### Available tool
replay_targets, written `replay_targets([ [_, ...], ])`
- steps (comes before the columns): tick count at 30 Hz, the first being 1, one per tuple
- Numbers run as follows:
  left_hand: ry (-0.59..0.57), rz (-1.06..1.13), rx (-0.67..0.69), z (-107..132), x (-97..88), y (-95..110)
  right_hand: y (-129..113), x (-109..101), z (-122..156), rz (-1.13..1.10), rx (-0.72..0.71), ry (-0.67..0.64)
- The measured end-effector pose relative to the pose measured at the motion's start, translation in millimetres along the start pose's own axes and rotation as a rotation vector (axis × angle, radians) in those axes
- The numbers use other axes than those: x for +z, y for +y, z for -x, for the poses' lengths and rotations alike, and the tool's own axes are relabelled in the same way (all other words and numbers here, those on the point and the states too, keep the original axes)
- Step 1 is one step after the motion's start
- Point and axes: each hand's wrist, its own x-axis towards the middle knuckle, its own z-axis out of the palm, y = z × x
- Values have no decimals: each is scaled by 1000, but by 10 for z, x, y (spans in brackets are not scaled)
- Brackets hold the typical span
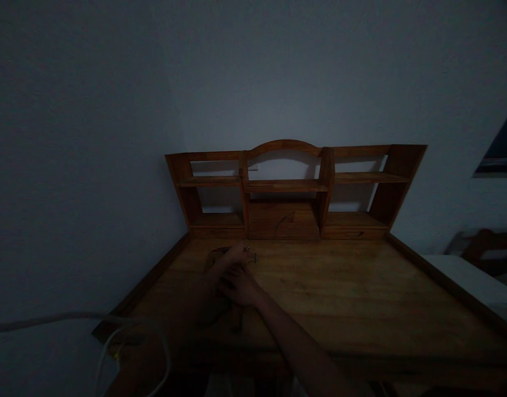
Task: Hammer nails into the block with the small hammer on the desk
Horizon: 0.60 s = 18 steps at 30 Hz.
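Note:
The scene is dim. Both my hands rest close together on the left part of a wooden desk (pixel 361 298). My left hand (pixel 230 257) reaches farthest forward, its fingers closed around a small metallic thing (pixel 251 253) whose tip shows just past the fingertips. My right hand (pixel 238 286) lies just behind it, fingers curled and touching the left hand. A dark, flat shape lies under the hands on the desk; I cannot make out what it is.
A wooden shelf unit (pixel 284 187) with several open compartments stands at the back of the desk against the wall. A pale cable (pixel 113 336) loops at the desk's near left corner. A white surface (pixel 472 281) and a wooden frame lie to the right.

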Motion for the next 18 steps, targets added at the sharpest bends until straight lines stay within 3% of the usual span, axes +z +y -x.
replay_targets([
  [9,97,7,-2,479,14,42,53,39,-3,-11,-18,-20],
  [18,178,-151,-24,166,-4,304,97,73,17,-19,3,-1],
])
